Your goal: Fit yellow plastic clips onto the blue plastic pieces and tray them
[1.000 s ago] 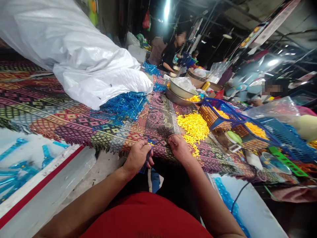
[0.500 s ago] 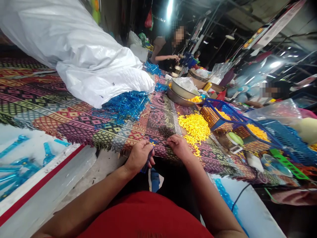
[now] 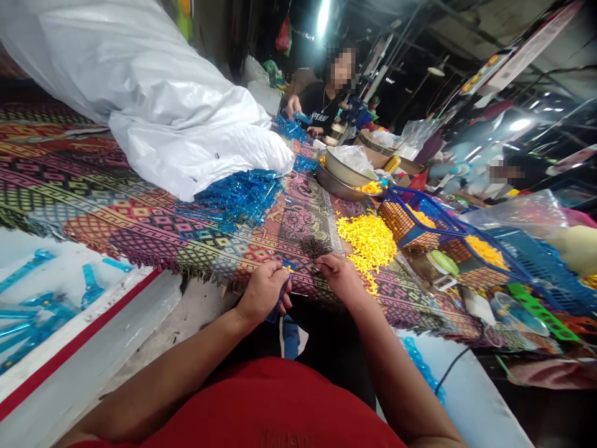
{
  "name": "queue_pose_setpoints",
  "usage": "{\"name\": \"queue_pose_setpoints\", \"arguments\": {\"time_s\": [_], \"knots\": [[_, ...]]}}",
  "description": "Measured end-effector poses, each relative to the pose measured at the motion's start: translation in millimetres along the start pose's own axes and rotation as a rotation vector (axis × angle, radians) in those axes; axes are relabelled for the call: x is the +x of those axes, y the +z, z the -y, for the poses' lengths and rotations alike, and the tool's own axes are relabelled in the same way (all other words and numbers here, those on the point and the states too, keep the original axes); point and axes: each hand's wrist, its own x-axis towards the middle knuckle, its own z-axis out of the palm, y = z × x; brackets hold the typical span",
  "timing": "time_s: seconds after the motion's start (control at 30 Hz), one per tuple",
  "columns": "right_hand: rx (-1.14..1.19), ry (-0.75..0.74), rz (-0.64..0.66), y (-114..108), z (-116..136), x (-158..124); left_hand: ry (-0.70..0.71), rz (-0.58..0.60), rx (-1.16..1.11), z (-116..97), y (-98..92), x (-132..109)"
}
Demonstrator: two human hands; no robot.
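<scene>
At the cloth point(image 3: 140, 231) edge, grip of left hand point(image 3: 262, 291) clasps blue piece point(image 3: 274, 314); right hand point(image 3: 342, 280), cannot tell.

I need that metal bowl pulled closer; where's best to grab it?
Probably pinch the metal bowl at its near-left rim, coming from the patterned cloth side: that flared edge is bare, while the blue basket crowds its right.

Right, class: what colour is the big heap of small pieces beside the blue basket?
Bright yellow; the heap shows best in the head view.
</scene>
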Motion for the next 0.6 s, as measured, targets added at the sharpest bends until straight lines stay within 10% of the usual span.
{"name": "queue_pose_setpoints", "arguments": {"time_s": [0.6], "knots": [[-0.128,-0.133,0.116,11.0,15.6,0.5,-0.010,-0.013,0.060,1.0,-2.0,-2.8]]}}
